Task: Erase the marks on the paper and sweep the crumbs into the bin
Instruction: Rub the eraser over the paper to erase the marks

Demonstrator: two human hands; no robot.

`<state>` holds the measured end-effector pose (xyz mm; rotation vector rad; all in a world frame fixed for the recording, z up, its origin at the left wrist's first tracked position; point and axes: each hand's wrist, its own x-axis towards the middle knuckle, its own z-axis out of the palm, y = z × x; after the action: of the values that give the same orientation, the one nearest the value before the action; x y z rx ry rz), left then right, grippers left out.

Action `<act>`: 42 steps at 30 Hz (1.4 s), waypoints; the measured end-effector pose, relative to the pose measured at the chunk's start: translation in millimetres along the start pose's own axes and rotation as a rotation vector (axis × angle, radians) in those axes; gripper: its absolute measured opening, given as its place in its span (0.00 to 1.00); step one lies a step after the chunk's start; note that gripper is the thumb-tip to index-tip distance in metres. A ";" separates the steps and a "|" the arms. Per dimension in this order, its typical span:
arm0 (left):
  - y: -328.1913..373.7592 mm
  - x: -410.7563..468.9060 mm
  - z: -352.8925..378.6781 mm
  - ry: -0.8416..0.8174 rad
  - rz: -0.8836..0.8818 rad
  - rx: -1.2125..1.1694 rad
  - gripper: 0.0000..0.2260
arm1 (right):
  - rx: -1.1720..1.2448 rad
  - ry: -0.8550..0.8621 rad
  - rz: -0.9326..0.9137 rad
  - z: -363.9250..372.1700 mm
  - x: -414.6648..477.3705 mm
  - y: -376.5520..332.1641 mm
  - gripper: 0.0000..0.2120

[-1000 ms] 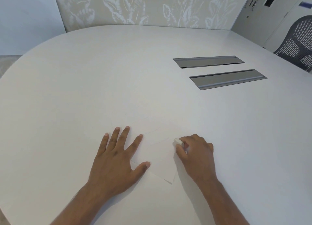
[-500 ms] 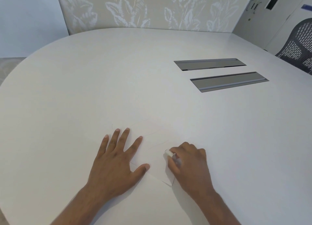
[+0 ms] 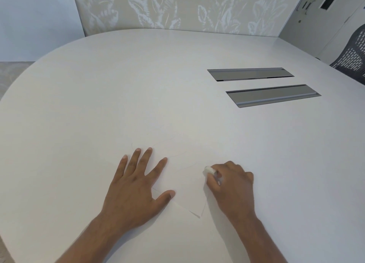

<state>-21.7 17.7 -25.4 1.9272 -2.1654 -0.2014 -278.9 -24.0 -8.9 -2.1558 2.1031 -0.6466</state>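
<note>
A white sheet of paper (image 3: 187, 185) lies on the white table (image 3: 138, 97), hard to tell from the tabletop; faint pencil lines cross its upper part. My left hand (image 3: 136, 185) rests flat with spread fingers on the paper's left side, pinning it. My right hand (image 3: 231, 185) is closed around a small white eraser (image 3: 209, 170), whose tip presses on the paper near its right edge. The paper's near corner points toward me between my wrists. No bin and no crumbs show in this view.
Two grey recessed cable hatches (image 3: 272, 95) sit in the table at the right. A dark mesh chair (image 3: 353, 53) stands at the far right edge. A leaf-patterned wall panel (image 3: 177, 8) runs behind the table.
My right hand slid the eraser left and toward me across the paper, then back up and to the right. My left hand stayed flat in place.
</note>
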 end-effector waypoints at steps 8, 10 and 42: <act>-1.3 1.8 1.8 -0.021 0.014 0.018 0.38 | 0.070 -0.132 -0.236 7.4 -32.1 -39.2 0.06; -2.0 1.2 0.4 -0.026 0.008 0.017 0.38 | 0.041 -0.093 -0.193 6.2 -24.3 -34.1 0.07; 5.3 2.0 -7.9 -0.062 -0.038 0.019 0.50 | 0.102 -0.177 -0.222 14.3 -7.2 -72.4 0.10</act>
<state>-24.9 16.9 -16.2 1.9992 -2.1783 -0.2505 -205.8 -15.7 0.1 -2.3141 1.7239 -0.5427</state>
